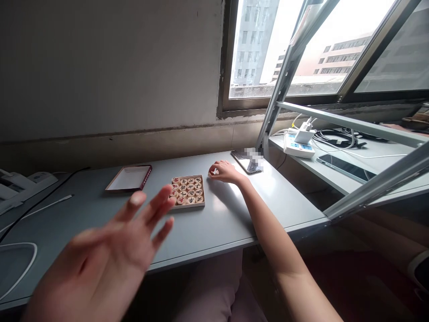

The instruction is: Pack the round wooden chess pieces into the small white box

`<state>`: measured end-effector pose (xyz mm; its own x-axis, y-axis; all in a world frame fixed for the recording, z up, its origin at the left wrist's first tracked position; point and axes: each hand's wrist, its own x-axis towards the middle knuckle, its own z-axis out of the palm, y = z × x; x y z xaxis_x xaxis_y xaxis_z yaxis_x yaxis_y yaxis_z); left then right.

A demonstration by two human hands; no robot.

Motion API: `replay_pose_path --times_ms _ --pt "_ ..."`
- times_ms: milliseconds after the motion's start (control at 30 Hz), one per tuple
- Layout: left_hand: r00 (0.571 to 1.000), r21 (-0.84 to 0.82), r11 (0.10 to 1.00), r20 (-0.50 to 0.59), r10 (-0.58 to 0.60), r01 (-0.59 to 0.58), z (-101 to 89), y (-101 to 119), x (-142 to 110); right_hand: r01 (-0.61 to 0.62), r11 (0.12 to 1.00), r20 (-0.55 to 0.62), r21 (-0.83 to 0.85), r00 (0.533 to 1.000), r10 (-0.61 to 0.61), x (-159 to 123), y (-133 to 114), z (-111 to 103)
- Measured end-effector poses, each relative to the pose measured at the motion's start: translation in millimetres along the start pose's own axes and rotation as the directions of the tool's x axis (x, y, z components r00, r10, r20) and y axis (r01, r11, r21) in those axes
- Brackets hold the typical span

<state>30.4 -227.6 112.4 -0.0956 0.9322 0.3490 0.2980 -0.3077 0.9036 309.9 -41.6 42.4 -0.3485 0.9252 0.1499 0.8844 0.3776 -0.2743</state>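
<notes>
The square box (189,206) of round pieces (191,193) lies on the desk between the two hands, just beyond the left fingertips and near the right hand on its left side. The pieces sit flat in rows, marked with black or red characters; in view, the left fingers overlap the box's near left side, so I cannot tell whether they touch it.

The left hand (110,250) is blurred and raised in the foreground, fingers loosely spread, with nothing visible in its grasp. The right hand (224,171) reaches farther forward, its fingers curled down at the desk (228,228). A small pale patch with markings shows at its fingers, but I cannot tell whether it is gripping something.

Beyond the left fingertips, left of the box, a shallow lid (129,179) lies hollow side up, its inside white and its right side dark red with lettering. Just beyond the right hand, to its right, lies a phone (241,162), partly pixelated. Farther right of that hand, a shelf behind a metal frame (355,123) bears a power strip (299,151), a coiled black cable (335,142) and a second phone (346,167). Left of the left hand run a white cable (43,205) and a black one. A window (281,100) stands beyond the right hand.
</notes>
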Motion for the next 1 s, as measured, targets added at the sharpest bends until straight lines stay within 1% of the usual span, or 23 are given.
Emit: replay_pose_path --times_ms 67,100,133,200,233,300,333,400,433,500,567,600,667,733,800,900,1000 --pt "0.995 -0.062 0.996 0.082 -0.054 0.059 13.7 1.3 27.9 0.01 1.0 0.065 -0.024 0.998 -0.009 0.6 2.8 1.2" --pt "0.995 -0.091 0.994 0.094 -0.046 0.054 20.7 -4.8 45.5 0.019 0.999 0.085 -0.033 0.996 -0.017 0.7 3.1 1.7" --pt "0.997 -0.093 0.995 0.075 -0.03 0.037 27.2 -15.1 64.4 0.029 0.999 0.094 -0.038 0.995 -0.026 0.7 2.8 2.1" --pt "1.0 0.014 1.0 0.009 0.021 -0.021 38.0 -44.8 101.9 0.046 0.998 0.09 -0.045 0.995 -0.042 0.6 1.7 3.0" --pt "0.999 0.1 0.994 0.013 0.045 -0.046 42.3 -61.5 118.4 0.043 0.998 0.082 -0.054 0.996 -0.038 0.6 1.5 3.5" --pt "0.993 0.26 0.961 0.095 0.071 -0.094 49.4 -92.4 143.0 0.017 0.996 0.068 -0.087 0.998 -0.011 0.9 2.9 4.9" --pt "0.988 0.317 0.94 0.127 0.089 -0.125 52.7 -104.9 150.4 0.0 0.994 0.061 -0.106 0.998 0.007 1.2 4.6 5.7" --pt "0.974 0.371 0.909 0.185 0.13 -0.191 59.0 -122.5 156.1 -0.03 0.99 0.051 -0.136 0.998 0.037 1.8 9.0 6.8" --pt "0.972 0.365 0.908 0.184 0.147 -0.206 61.8 -127.7 155.4 -0.034 0.989 0.054 -0.144 0.998 0.042 2.1 10.9 6.8" --pt "0.974 0.322 0.922 0.142 0.178 -0.216 66.0 -132.9 150.6 -0.022 0.99 0.057 -0.137 0.998 0.03 2.6 11.5 6.0" --pt "0.972 0.279 0.931 0.075 0.221 -0.234 67.4 -134.1 145.2 0.035 0.995 0.022 -0.09 0.999 -0.033 2.8 5.3 4.6" --pt "0.969 0.27 0.931 0.045 0.244 -0.247 67.3 -134.3 143.1 0.084 0.995 -0.012 -0.049 0.996 -0.085 2.7 -0.6 4.1" --pt "0.964 0.271 0.928 0.01 0.265 -0.258 66.0 -135.5 140.8 0.207 0.977 -0.071 0.046 0.976 -0.204 2.1 -16.7 4.5" --pt "0.972 0.287 0.931 0.007 0.236 -0.228 65.0 -138.9 140.6 0.307 0.946 -0.073 0.106 0.951 -0.3 0.9 -35.2 7.5" --pt "0.981 0.31 0.931 0.034 0.192 -0.193 65.1 -144.1 141.5 0.359 0.928 -0.051 0.1 0.933 -0.355 -0.6 -51.7 13.3" --pt "0.987 0.315 0.936 0.09 0.135 -0.156 67.7 -152.6 143.0 0.373 0.928 -0.062 0.009 0.926 -0.372 -2.1 -66.9 24.2" --pt "0.982 0.247 0.966 0.188 0.033 -0.08 71.9 -158.9 143.4 0.355 0.933 -0.081 -0.054 0.93 -0.359 -2.3 -71.7 31.6"
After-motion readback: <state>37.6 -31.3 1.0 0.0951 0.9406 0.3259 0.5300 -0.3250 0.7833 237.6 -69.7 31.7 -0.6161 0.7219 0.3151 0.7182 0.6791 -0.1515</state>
